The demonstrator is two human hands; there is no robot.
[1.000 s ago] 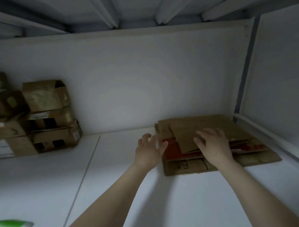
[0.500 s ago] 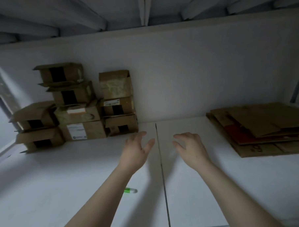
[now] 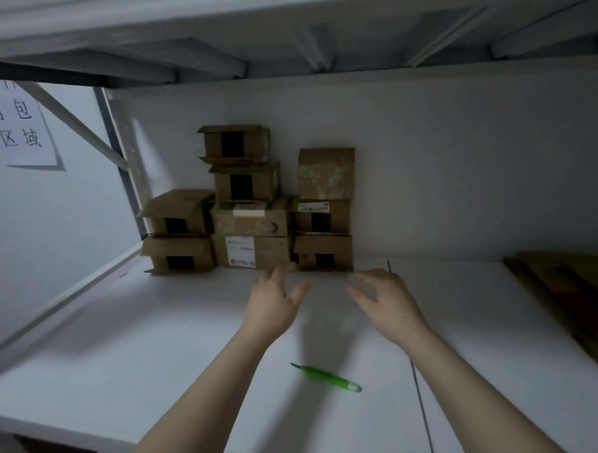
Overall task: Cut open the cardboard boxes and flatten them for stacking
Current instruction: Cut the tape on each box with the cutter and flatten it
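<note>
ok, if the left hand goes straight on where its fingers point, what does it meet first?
Likely the bottom brown cardboard box of the right-hand stack; the left hand points at its left corner, beside the white-labelled box. Bare white shelf between; depth unclear.

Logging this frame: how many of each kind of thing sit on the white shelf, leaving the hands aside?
Cardboard boxes not yet flattened: 9
Pile of flattened cardboard: 1 (the sheets in it cannot be counted)
Green cutter: 1
Total: 11
</note>
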